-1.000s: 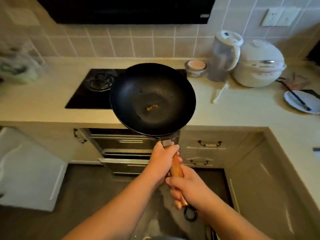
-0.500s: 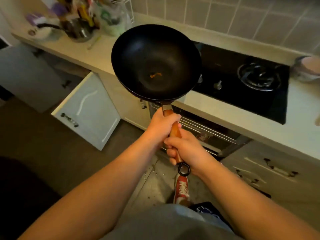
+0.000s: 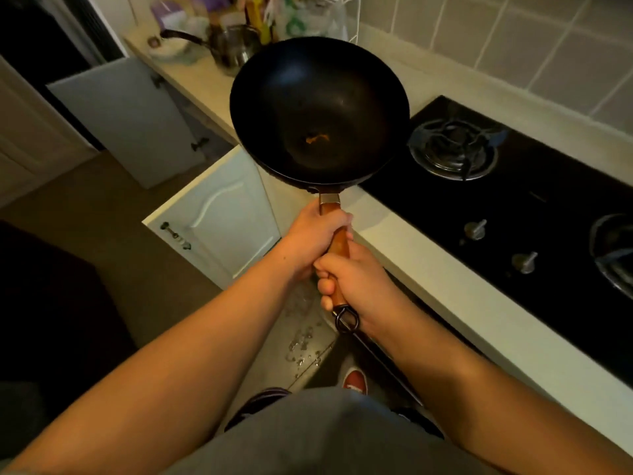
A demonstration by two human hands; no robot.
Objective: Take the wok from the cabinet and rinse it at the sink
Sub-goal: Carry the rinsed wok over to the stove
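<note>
Wok (image 3: 318, 111) held in air over the counter edge (image 3: 404, 255), just left of the hob (image 3: 513, 214). Cabinet door (image 3: 219, 217) open below the wok; bare floor left of it. Both forearms reach fwd. Left hand (image 3: 317, 234) wrapped on the wooden handle (image 3: 339, 241) near the wok, right hand (image 3: 356, 286) fisted round the handle's end, fingers closed tight.

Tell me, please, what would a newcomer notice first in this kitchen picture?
First the black wok, held in the air at centre by its wooden handle, left hand ahead of right hand. An orange speck lies inside it. The gas hob is at right.
</note>
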